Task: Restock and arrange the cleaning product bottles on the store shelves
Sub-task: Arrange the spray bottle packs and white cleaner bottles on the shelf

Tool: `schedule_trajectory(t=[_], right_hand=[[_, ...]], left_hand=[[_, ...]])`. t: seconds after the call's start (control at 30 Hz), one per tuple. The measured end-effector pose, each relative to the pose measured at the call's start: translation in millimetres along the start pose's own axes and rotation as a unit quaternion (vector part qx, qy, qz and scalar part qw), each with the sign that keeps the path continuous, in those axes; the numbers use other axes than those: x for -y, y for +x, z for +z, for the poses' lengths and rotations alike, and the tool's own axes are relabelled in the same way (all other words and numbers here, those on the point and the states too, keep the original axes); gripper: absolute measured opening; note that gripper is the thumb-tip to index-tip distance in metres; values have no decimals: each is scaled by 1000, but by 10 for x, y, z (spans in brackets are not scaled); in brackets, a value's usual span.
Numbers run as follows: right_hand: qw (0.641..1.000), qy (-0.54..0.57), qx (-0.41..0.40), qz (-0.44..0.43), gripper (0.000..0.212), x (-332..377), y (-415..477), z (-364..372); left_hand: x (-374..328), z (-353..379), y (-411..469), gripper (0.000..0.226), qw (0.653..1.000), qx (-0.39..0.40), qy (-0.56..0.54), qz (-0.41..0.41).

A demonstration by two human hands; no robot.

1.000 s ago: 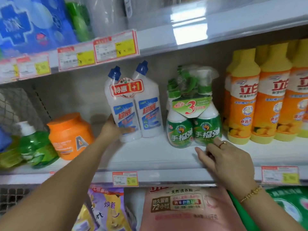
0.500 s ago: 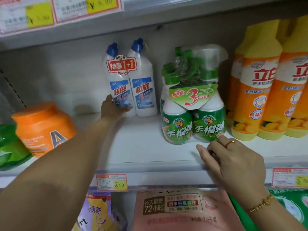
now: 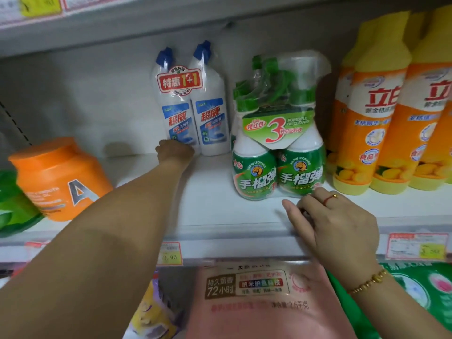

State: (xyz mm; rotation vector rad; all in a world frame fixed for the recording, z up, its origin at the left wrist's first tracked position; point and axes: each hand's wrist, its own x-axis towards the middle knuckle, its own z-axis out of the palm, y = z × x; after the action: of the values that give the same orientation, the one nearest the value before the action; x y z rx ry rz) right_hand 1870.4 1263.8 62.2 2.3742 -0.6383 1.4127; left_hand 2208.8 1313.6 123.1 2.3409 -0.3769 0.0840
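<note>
- Reaching deep into the shelf (image 3: 215, 211), the left hand (image 3: 175, 151) gripped the base of the twin-pack of white toilet-cleaner bottles (image 3: 193, 104), which stood upright near the back wall.
- Right hand (image 3: 335, 223): rested palm-down at the shelf's front edge, fingers loosely curled and holding nothing; its fingertips (image 3: 318, 192) touched the base of the shrink-wrapped pack of green spray bottles (image 3: 278, 148).
- Green pack: stood between the two hands, just right of the twin-pack.
- Yellow-and-orange detergent bottles (image 3: 381, 106): ranged in rows beyond the right hand, to its right.
- Orange jar (image 3: 58, 177): stood left of the left forearm.
- Pink refill pouch (image 3: 264, 302): lay on the lower shelf, below both wrists.
</note>
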Motion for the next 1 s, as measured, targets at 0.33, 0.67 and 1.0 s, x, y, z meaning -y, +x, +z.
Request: schedule_trajectory(t=[0.33, 0.67, 1.0], right_hand=[[997, 45, 44, 48, 50, 104, 58, -109], [810, 495, 299, -99, 34, 1878, -644, -637], [589, 269, 696, -310, 58, 2882, -1851, -690]], left_hand=[[407, -1406, -1865, 44, 969, -50, -30, 242], [2722, -2323, -4070, 39, 997, 4, -81, -21], [4247, -1295, -5558, 73, 953, 70, -179, -235]])
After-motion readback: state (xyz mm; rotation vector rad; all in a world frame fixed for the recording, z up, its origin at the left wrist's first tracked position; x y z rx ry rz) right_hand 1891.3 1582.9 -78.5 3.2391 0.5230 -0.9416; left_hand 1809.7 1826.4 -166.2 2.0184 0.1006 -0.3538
